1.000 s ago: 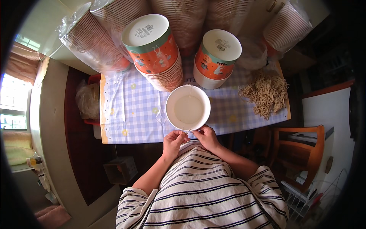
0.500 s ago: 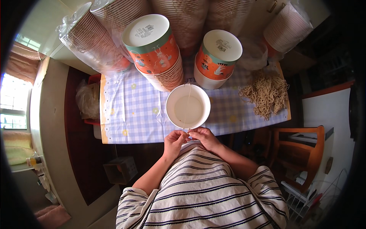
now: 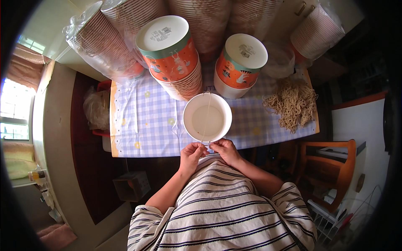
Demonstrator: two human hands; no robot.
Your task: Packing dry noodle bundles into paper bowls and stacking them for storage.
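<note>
A white paper bucket (image 3: 186,121) stands upright at the table's near edge, its mouth facing up. From its far rim a thin pale cord (image 3: 207,109) crosses the opening to the near rim. My left hand (image 3: 191,157) pinches the cord just in front of that rim. Close beside it, the fingertips of my right hand (image 3: 226,151) are pressed together at the near rim, also on the cord. The exact grip of the right fingers is partly hidden.
Behind the bucket stand upside-down orange printed buckets, a tall stack (image 3: 169,54) and a shorter stack (image 3: 240,62). A tangled heap of beige cords (image 3: 293,104) lies at the right on the checked tablecloth (image 3: 155,121). Plastic-wrapped bucket stacks (image 3: 102,46) line the back. A wooden chair (image 3: 351,171) is at right.
My right fingertips have shifted slightly to the right, a little farther from the left ones. The bucket and cord look nearly the same.
</note>
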